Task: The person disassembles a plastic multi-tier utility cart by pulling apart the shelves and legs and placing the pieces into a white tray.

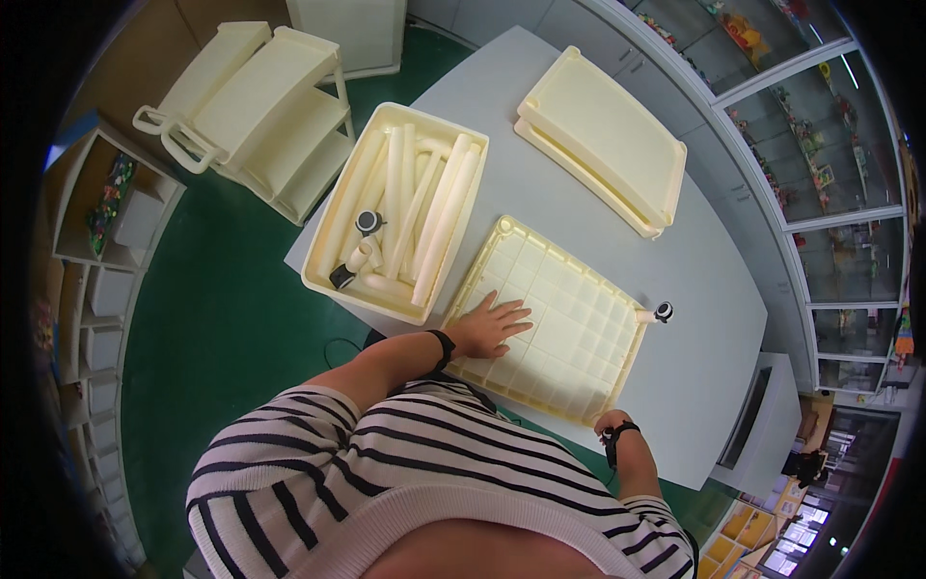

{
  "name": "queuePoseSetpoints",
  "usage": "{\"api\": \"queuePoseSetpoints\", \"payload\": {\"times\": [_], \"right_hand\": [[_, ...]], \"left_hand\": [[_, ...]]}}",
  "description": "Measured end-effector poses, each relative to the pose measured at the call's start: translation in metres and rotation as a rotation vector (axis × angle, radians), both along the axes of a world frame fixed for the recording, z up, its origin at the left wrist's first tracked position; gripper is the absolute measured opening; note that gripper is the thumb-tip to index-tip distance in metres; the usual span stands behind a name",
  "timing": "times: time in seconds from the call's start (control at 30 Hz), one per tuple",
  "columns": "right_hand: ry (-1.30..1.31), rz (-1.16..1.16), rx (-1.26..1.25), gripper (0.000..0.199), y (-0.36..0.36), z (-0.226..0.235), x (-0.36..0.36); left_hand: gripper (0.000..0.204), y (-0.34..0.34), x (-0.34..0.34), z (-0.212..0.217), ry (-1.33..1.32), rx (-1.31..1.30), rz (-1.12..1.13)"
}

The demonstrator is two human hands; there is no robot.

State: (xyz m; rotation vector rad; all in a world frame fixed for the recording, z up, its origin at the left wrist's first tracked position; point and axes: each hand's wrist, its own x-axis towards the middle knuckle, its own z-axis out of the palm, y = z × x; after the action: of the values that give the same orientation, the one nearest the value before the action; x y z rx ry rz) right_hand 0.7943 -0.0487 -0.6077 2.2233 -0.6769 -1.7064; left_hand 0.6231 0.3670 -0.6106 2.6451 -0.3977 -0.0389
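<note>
A cream plastic shelf panel [555, 314] lies on the table with its ribbed, gridded underside up. My left hand [489, 326] rests flat on its left part, fingers spread and holding nothing. Down at the panel's near right corner is my right hand [611, 422], its fingers curled closed; what they hold is hidden. A caster wheel [663, 312], dark with a light rim, sticks out sideways from the far right corner on a short cream stem.
Left of the panel, a cream bin [318, 253] holds several cream tubes [394, 183] and loose casters [368, 222]. Stacked cream panels [608, 135] lie at the table's far side. An assembled cream cart [270, 106] stands on the green floor. Glass cabinets [801, 145] line the right.
</note>
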Motion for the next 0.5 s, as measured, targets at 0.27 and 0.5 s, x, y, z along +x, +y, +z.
{"api": "queuePoseSetpoints", "payload": {"times": [0.27, 0.5], "right_hand": [[-0.041, 1.164, -0.138, 0.024, 0.018, 0.007, -0.034], [-0.163, 1.533, -0.177, 0.015, 0.0, 0.03, -0.035]], "left_hand": [[0.061, -0.003, 0.001, -0.005, 0.017, 0.078, 0.009], [0.061, -0.004, 0.002, -0.008, -0.06, 0.158, 0.027]]}}
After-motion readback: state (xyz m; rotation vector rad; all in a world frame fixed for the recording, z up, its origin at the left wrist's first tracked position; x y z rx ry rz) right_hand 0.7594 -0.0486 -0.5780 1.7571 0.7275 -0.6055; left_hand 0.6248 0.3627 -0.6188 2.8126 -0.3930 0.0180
